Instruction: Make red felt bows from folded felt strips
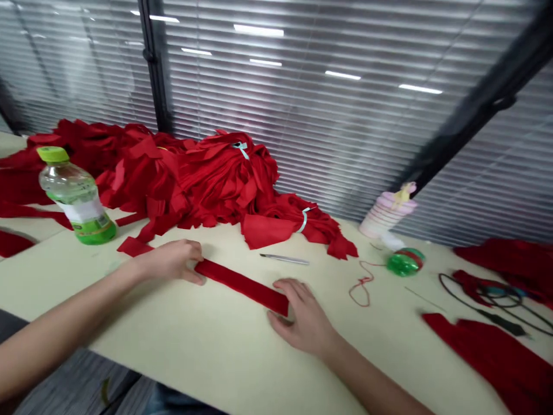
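A narrow red fabric strip point(242, 287) stretches over the pale table between my hands, slanting down to the right. At its left end, my left hand point(179, 260) has thumb and fingers closed on the cloth. My right hand point(305, 319) spans the other end, its thumb at the near edge and forefinger at the far edge; the palm side is partly hidden. Just beyond the strip lies a slim metal tool like tweezers point(285, 259). Behind it, red fabric strips are heaped in bundles point(216, 178), some bound with light-blue ties.
A green-capped bottle point(80, 199) stands left of my left arm. To the right are a pink-and-white cup point(386, 213), a green roll point(405, 262) with loose red thread, and a dark corded tool point(501, 321). More red cloth point(496, 357) lies nearby. Window blinds point(328, 127) rise behind the table.
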`<state>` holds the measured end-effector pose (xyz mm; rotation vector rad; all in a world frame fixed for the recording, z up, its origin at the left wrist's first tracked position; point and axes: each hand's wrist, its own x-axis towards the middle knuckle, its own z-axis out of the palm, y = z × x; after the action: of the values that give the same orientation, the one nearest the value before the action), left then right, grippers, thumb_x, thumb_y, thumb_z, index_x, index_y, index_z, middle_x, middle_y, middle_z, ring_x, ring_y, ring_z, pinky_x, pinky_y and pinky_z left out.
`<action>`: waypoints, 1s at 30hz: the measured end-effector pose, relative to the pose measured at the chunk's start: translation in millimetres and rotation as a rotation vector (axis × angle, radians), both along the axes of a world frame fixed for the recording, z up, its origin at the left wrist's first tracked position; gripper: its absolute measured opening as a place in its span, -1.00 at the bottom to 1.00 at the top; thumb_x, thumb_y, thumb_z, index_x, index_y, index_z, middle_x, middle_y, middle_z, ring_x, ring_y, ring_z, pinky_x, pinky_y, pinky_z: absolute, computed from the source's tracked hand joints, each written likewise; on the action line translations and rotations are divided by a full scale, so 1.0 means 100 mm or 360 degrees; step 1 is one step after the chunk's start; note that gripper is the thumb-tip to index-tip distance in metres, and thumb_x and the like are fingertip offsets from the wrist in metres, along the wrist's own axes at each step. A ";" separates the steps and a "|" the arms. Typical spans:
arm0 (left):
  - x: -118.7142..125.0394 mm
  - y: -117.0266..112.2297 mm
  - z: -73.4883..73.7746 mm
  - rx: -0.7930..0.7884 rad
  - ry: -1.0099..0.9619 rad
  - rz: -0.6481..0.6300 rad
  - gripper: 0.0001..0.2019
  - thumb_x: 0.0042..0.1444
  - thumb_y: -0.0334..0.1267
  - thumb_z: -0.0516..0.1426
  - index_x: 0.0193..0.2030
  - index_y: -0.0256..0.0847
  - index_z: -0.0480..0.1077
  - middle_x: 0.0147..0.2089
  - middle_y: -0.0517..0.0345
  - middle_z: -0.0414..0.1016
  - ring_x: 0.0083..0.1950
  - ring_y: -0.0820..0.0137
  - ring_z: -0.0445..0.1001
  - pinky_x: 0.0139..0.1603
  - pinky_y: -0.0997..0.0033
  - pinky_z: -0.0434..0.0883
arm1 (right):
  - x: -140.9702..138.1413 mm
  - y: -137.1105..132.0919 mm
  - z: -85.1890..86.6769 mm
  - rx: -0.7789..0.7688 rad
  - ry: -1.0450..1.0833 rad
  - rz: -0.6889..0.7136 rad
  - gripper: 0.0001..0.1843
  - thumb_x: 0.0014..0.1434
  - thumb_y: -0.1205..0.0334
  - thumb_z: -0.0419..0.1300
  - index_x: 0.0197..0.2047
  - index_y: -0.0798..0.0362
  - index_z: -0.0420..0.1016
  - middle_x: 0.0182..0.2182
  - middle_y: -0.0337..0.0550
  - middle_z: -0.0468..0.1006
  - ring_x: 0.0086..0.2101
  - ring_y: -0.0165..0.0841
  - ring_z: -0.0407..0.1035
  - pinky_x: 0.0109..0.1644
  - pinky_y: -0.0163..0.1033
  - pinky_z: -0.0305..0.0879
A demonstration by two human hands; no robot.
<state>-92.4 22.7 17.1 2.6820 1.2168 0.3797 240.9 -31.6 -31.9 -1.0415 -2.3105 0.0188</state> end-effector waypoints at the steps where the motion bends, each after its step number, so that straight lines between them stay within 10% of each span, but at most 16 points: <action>1: 0.01 0.01 -0.02 0.0050 0.0002 0.0002 -0.61 -0.05 0.15 0.23 -0.40 -0.18 0.48 -0.40 0.20 0.43 -0.42 0.42 0.40 -0.42 0.49 0.28 | 0.00 0.01 0.00 -0.0008 0.0002 -0.0006 -0.63 0.05 0.31 0.16 -0.04 0.09 0.26 -0.20 0.03 0.48 -0.19 -0.13 0.39 -0.12 0.04 0.38; 10: 0.42 -0.14 -0.31 0.0431 -0.0151 -0.0127 -0.52 0.12 0.05 0.14 0.00 -0.33 0.40 -0.03 -0.18 0.43 0.03 0.08 0.36 0.02 0.08 0.35 | 0.03 0.05 0.02 -0.0239 0.0113 0.0058 -0.68 0.10 0.32 0.16 -0.04 0.04 0.29 -0.15 -0.01 0.47 -0.11 -0.17 0.36 -0.03 -0.01 0.35; 17: 0.52 -0.16 -0.39 0.0330 -0.0249 -0.0328 -0.80 0.27 -0.27 0.05 -0.05 -0.19 0.43 -0.07 0.02 0.49 0.00 0.28 0.41 0.03 0.25 0.39 | 0.10 0.08 0.02 -0.0345 0.0187 0.0098 -0.69 0.14 0.29 0.16 -0.02 0.00 0.28 -0.16 -0.04 0.48 -0.11 -0.21 0.37 -0.05 -0.05 0.38; 30: 0.42 -0.09 -0.42 0.0177 -0.0251 -0.0335 -0.72 0.26 -0.39 -0.01 0.06 -0.16 0.37 0.01 0.07 0.47 0.04 0.31 0.40 0.02 0.35 0.43 | 0.10 0.11 0.04 -0.0277 0.0200 0.0075 -0.90 0.20 0.31 0.12 -0.20 0.06 0.43 -0.26 -0.06 0.48 -0.24 -0.27 0.35 -0.14 -0.10 0.35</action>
<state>-50.1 14.1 -24.9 2.7756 0.8850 0.6293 251.3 -20.8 -28.1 -1.0389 -2.2492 0.3005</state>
